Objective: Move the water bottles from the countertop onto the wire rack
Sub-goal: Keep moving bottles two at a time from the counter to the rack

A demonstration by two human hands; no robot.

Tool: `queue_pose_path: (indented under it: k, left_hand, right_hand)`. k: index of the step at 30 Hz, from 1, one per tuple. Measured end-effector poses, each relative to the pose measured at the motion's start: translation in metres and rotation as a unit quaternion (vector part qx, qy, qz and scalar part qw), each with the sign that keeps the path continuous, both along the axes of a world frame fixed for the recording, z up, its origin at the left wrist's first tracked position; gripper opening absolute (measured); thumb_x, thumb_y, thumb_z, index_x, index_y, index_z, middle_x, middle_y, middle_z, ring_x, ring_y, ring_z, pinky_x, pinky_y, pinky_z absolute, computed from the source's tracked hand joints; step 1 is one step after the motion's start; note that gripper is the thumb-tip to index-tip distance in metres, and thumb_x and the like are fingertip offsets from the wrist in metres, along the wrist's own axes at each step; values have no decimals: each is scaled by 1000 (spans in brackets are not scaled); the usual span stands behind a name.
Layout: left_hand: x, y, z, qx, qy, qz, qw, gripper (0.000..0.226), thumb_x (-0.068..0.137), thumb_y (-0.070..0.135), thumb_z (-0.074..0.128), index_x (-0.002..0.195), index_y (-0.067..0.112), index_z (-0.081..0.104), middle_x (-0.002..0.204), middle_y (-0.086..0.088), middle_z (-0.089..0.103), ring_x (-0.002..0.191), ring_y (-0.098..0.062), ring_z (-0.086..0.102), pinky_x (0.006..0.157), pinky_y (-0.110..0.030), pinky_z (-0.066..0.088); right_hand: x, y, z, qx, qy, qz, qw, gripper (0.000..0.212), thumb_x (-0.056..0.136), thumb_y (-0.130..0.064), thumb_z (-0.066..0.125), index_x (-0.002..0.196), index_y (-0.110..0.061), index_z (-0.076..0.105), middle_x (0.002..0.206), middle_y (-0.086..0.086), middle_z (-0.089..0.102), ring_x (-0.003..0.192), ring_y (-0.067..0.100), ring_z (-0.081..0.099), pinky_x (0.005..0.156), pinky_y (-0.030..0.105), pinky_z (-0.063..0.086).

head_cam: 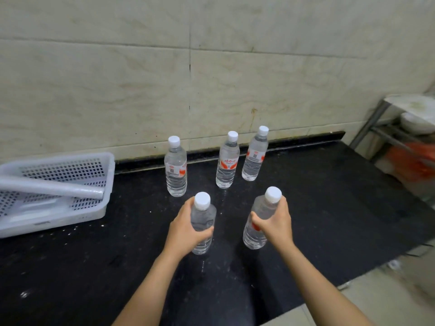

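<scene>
The left grip [186, 228] is wrapped round the middle of the near left bottle [203, 216]. The right grip [275, 223] is wrapped round the middle of the near right bottle [253, 238]. Both bottles stand tall with their white caps pointing up. The near right bottle leans a little to the right. Past the grips, by the wall, the back left bottle [176, 171], back middle bottle [227, 164] and back right bottle [255, 160] stand upright on the black tabletop [329, 196], caps up. A white basket [94, 211] sits far left of the left grip.
</scene>
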State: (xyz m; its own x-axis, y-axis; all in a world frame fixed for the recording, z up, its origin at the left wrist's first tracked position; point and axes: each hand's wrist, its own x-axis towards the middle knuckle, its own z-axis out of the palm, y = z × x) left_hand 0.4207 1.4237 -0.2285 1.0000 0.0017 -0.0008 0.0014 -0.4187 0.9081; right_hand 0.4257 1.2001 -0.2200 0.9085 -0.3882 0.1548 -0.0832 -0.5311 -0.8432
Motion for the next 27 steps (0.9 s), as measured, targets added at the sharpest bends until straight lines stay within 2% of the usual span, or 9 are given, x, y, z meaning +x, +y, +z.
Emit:
queue_pose_path:
  k: [6, 10, 15, 18, 22, 24, 27]
  left_hand:
    - [-5, 0, 1, -5, -9, -20, 1000, 75, 54, 33, 76, 116, 49, 38, 110, 16, 57, 99, -10, 57, 86, -31, 45]
    - [-13, -1, 3, -23, -21, -20, 999, 71, 54, 29, 77, 105, 59, 38, 110, 16, 59, 100, -9, 57, 85, -28, 44]
    - [-32, -12, 6, -33, -39, 19, 999, 74, 56, 22, 78, 119, 41, 43, 118, 7, 59, 107, -14, 56, 91, -33, 45]
    - [-46, -29, 14, -29, -68, 23, 997, 76, 55, 24, 79, 115, 48, 41, 118, 7, 60, 108, -15, 56, 94, -37, 46]
    - [-63, -70, 30, -34, -74, 7, 997, 76, 54, 22, 81, 104, 61, 39, 111, 9, 62, 101, -9, 59, 89, -31, 46]
    - [-71, -97, 34, -51, -57, -3, 997, 73, 55, 20, 81, 101, 60, 41, 106, 12, 64, 98, -6, 60, 84, -29, 47]
    - [-84, -142, 37, -68, -42, -22, 997, 68, 56, 18, 83, 95, 57, 44, 97, 15, 65, 91, 3, 61, 71, -11, 44]
  right_hand:
    - [-13, 0, 5, -10, 6, 1, 1000, 63, 60, -18, 79, 111, -18, 43, 109, 1, 50, 92, 12, 50, 77, 25, 38]
    - [-22, -6, 10, -11, 15, 32, 999, 59, 61, -15, 79, 103, -25, 39, 105, 1, 52, 91, 14, 52, 75, 24, 38]
    - [-36, -18, 15, -16, 21, 62, 998, 58, 61, -13, 79, 105, -20, 42, 102, 2, 54, 92, 17, 53, 77, 25, 38]
    - [-53, -34, 17, -18, 15, 60, 998, 55, 59, -14, 80, 99, -20, 43, 98, 2, 57, 90, 20, 57, 74, 26, 39]
    - [-84, -75, 23, -7, 20, 68, 997, 65, 57, -20, 82, 107, -25, 40, 100, -1, 59, 92, 18, 58, 75, 27, 41]
    - [-100, -98, 30, -12, 13, 61, 998, 73, 56, -23, 81, 112, -30, 36, 102, -6, 56, 93, 16, 55, 76, 27, 40]
    - [-121, -134, 41, -29, -16, 39, 999, 78, 54, -28, 82, 109, -42, 28, 99, -15, 50, 91, 11, 50, 75, 25, 37]
